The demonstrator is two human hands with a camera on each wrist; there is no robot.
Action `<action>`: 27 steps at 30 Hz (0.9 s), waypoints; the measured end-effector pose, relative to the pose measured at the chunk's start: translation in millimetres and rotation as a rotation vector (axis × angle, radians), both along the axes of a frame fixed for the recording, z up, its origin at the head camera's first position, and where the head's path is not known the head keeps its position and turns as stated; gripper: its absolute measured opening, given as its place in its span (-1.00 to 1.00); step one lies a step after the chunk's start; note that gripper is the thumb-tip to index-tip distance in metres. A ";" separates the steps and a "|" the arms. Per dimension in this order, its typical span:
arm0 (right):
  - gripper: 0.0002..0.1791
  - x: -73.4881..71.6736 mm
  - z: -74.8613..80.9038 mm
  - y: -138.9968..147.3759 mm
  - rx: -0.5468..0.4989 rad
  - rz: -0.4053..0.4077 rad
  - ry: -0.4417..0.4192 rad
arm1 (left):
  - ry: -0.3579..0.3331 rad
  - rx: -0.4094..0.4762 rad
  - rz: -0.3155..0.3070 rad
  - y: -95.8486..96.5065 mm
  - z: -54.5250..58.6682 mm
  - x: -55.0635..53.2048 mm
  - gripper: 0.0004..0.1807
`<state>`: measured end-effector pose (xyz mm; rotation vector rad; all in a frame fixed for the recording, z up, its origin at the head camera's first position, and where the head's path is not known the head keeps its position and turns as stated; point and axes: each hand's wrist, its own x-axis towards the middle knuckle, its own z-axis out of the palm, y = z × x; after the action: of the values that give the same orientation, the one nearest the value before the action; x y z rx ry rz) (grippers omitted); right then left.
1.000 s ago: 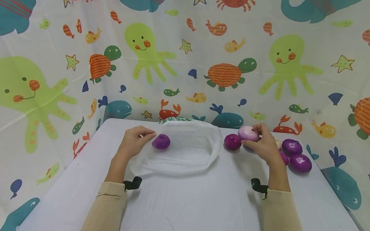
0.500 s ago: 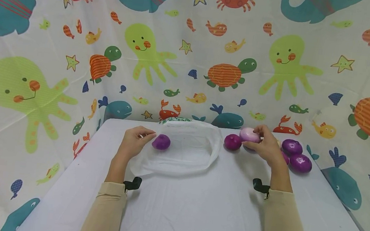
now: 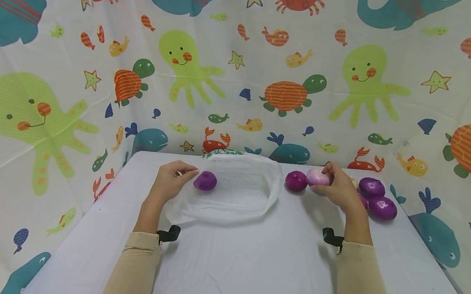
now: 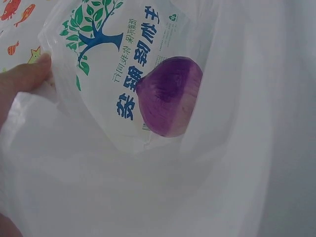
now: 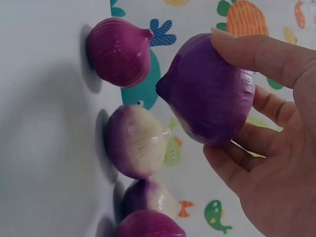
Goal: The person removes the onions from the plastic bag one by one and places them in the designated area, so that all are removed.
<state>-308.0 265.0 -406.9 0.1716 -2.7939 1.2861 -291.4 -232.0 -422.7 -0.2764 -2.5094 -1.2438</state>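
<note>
My left hand [image 3: 172, 178] pinches the left edge of a white plastic bag [image 3: 231, 218] lying with its mouth open. Inside the bag is one purple onion [image 4: 170, 96], beside a printed blue tree and lettering. To the right, my right hand [image 3: 340, 190] grips a large onion [image 5: 210, 91], purple on one side and pale in the head view. This onion is raised off the table, with thumb and fingers around it. A magenta onion [image 3: 296, 181] stands just left of it on the table.
Behind and right of my right hand are several onions: two shiny purple onions [image 3: 382, 208] near the table's right edge, and a purple-and-cream onion [image 5: 138, 140] in the right wrist view. A cloth [image 3: 244, 70] with sea animals hangs behind the white table [image 3: 238, 273].
My right hand has shifted slightly right and lowered with the onion in its grip. The left hand and the bag stay where they were.
</note>
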 end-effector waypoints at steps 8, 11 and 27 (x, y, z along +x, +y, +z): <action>-0.31 2.8 0.2 3.6 0.004 0.026 -0.043 | -0.009 -0.002 0.008 1.6 1.1 0.5 -0.76; -0.32 3.1 -0.1 5.9 0.045 0.034 -0.054 | -0.013 -0.002 0.008 1.5 1.3 0.4 -0.76; -0.33 3.0 -2.6 10.9 0.135 0.033 -0.099 | -0.009 0.002 0.003 1.1 0.4 -1.0 -0.76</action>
<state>-305.0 275.9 -409.5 0.1655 -2.9751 1.1424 -292.5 -230.9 -422.3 -0.2670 -2.5154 -1.2486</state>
